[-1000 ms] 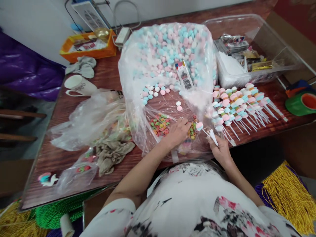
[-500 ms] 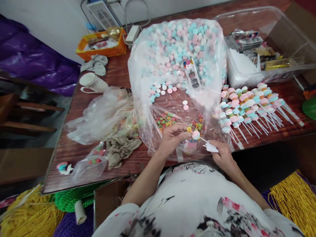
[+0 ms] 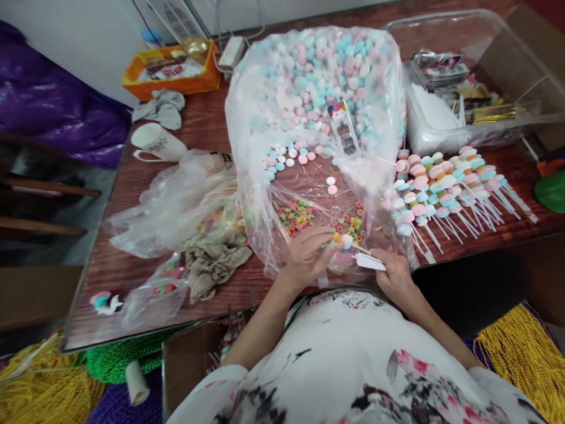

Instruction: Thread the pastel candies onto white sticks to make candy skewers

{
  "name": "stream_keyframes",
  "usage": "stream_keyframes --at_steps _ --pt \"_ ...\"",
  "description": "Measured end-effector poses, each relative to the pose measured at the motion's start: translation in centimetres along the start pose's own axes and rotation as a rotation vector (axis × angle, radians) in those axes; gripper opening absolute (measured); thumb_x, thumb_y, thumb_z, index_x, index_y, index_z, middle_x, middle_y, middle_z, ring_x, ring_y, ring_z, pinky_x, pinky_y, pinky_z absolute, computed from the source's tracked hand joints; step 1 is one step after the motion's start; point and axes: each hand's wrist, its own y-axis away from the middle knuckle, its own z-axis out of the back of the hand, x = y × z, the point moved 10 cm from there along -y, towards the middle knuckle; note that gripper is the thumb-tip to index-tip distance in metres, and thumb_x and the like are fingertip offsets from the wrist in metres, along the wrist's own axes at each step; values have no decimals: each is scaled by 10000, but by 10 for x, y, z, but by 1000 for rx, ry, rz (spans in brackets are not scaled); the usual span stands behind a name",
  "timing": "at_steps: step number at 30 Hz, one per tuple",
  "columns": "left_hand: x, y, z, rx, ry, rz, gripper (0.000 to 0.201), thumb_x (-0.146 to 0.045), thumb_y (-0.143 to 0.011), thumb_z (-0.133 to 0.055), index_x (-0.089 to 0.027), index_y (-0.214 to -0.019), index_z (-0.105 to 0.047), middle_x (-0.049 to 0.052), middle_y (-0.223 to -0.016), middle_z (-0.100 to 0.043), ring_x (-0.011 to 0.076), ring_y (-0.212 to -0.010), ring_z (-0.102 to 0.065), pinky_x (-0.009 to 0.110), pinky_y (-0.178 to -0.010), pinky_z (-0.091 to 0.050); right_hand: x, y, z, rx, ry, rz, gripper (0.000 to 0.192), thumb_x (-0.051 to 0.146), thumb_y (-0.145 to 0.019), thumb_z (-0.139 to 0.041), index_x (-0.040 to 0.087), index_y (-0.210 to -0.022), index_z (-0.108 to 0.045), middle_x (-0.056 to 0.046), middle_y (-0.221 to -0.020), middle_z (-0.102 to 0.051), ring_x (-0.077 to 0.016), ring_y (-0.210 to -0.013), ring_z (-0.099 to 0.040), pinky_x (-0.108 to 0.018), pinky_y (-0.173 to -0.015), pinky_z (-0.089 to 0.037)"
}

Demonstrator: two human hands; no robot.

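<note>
My left hand (image 3: 306,254) is closed, thumb and fingers pinching a small yellow-orange ring (image 3: 336,237) at the end of a thin white stick. Beside the ring on that stick sits a round pink-and-blue pastel piece (image 3: 346,241). My right hand (image 3: 392,272) grips the stick's other end together with several white sticks (image 3: 369,261) fanned flat. Both hands are over the front edge of a clear plastic bag (image 3: 247,135) full of pink, blue and white round pieces. Small coloured rings (image 3: 296,217) lie in the bag's mouth, just beyond my left hand.
Right of the bag, finished-looking sticks of stacked pieces (image 3: 445,185) lie in rows before a clear plastic bin (image 3: 435,135). On the left are a white mug (image 3: 161,143), a crumpled cloth (image 3: 214,268), a plastic bag (image 3: 154,206) and an orange basket (image 3: 172,85).
The view has shifted slightly. My left fingers have moved closer over the ring, which now sits nearer to the pastel piece. My right hand still grips the sticks.
</note>
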Motion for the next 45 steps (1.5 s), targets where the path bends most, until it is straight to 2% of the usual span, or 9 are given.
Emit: stream_keyframes --at_steps 6,10,13,17,21,32,37,41,45 --pt "36 9 -4 -149 466 376 114 -284 -788 -732 -188 -727 -722 34 -783 -726 139 -709 -669 269 -660 -552 9 -2 -7 22 -228 -17 286 75 -831 -425 185 -912 -677 -9 -770 -691 -149 -666 -636 -239 -673 -515" --pt "60 21 -20 -241 771 629 193 -298 -635 -847 -186 -717 -714 4 -726 -701 108 -618 -631 229 -571 -525 11 0 -10 32 -183 20 303 45 -795 -420 184 -891 -671 -20 -793 -697 -149 -674 -638 -237 -683 -504" --pt "65 25 -31 -192 859 733 243 -292 -589 -871 -176 -753 -734 3 -719 -693 91 -566 -608 210 -518 -501 10 1 -10 47 -91 23 309 30 -756 -411 192 -835 -661 -25 -767 -690 -160 -689 -641 -239 -690 -497" --pt "64 25 -39 -79 904 758 197 -271 -596 -865 -178 -715 -737 -6 -722 -665 73 -550 -589 198 -492 -481 10 2 -7 56 37 29 332 22 -735 -404 191 -865 -659 -37 -768 -693 -172 -701 -642 -245 -683 -488" --pt "67 25 -36 -76 879 741 186 -255 -576 -873 -197 -695 -742 -1 -728 -663 98 -605 -609 218 -522 -501 14 0 -6 81 197 55 338 25 -757 -422 177 -938 -663 -68 -837 -716 -193 -788 -668 -257 -725 -486" --pt "53 10 -12 -3 452 422 78 -272 -722 -799 -213 -766 -776 33 -766 -702 142 -723 -628 269 -672 -508 13 -2 -6 115 401 103 274 51 -799 -459 169 -933 -667 -54 -782 -704 -170 -685 -653 -233 -597 -428" --pt "34 8 -18 75 322 259 52 -233 -799 -728 -224 -783 -777 31 -754 -733 152 -732 -661 289 -718 -521 11 0 -4 69 350 147 309 49 -796 -450 163 -974 -677 -64 -776 -716 -188 -685 -681 -254 -617 -497" --pt "46 21 -19 -110 446 404 40 -224 -768 -755 -218 -806 -768 12 -750 -714 122 -662 -630 258 -651 -507 11 4 5 -100 133 159 398 31 -784 -421 162 -1074 -660 -75 -948 -756 -196 -855 -725 -293 -773 -573" --pt "66 34 -33 -234 776 642 116 -266 -710 -798 -201 -794 -753 -11 -729 -664 70 -527 -548 212 -502 -429 14 4 -5 -60 70 156 515 15 -776 -408 161 -1224 -617 -78 -1045 -748 -198 -928 -723 -315 -838 -582"
